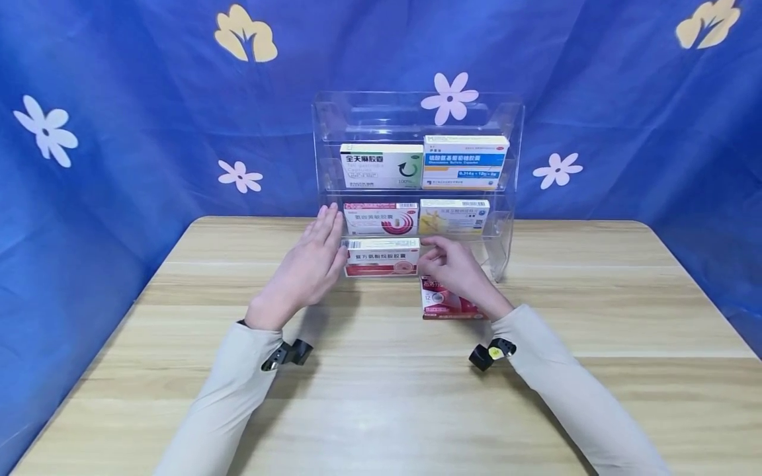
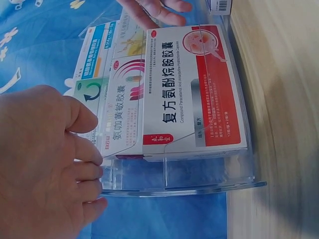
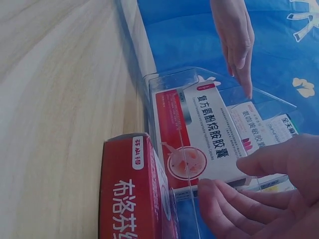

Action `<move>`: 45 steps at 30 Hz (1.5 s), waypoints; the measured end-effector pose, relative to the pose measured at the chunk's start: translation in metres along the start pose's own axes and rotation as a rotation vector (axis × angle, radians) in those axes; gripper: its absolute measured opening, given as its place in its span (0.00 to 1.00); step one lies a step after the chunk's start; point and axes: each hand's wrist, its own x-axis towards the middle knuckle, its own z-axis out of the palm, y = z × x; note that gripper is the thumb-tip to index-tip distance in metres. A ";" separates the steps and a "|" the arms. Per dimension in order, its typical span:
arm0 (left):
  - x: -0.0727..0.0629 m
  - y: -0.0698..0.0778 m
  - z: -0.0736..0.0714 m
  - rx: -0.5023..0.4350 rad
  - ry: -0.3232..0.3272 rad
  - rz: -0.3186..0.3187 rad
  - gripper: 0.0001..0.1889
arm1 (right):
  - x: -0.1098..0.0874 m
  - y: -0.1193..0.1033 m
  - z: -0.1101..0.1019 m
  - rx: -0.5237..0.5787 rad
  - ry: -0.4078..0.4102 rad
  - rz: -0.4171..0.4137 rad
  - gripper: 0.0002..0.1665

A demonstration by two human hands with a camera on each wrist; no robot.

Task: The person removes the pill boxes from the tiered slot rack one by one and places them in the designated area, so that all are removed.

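1. Resting on the table (image 1: 381, 403), a red box (image 1: 437, 305) is nearest you.
2. Your right hand (image 1: 457, 266), thumb and forefinger apart, is at the white-red box (image 1: 382, 258) low in the rack (image 1: 375, 118).
3. Your left hand (image 1: 306, 268) is at the rack's left side, fingers straight and together.
4. Four boxes (image 1: 381, 166) stand above.

Left hand (image 2: 45, 164): bare, at lower left; fingertips near the end of the clear plastic rack (image 2: 134, 177), contact cannot be told.
Front tier: white-and-red rectangular carton (image 2: 194, 94), lettering sideways, behind clear panel.
Tiers behind: white carton with magenta arcs (image 2: 124, 99); white carton with green curved arrow (image 2: 89, 97).
Right hand (image 2: 159, 12): fingers beside the white-and-red carton's far end.
Surface: pale wood-grain table (image 2: 284, 119).
Backdrop: blue cloth (image 2: 154, 219).
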 end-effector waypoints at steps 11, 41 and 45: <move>0.001 0.000 -0.004 0.005 0.001 0.002 0.31 | 0.010 0.002 0.008 0.000 0.104 -0.018 0.23; -0.002 0.000 -0.003 0.017 0.015 0.004 0.31 | 0.010 0.002 0.017 0.011 0.089 -0.019 0.23; -0.002 0.002 -0.004 0.004 0.010 0.011 0.31 | 0.009 0.002 0.016 0.009 0.078 -0.006 0.25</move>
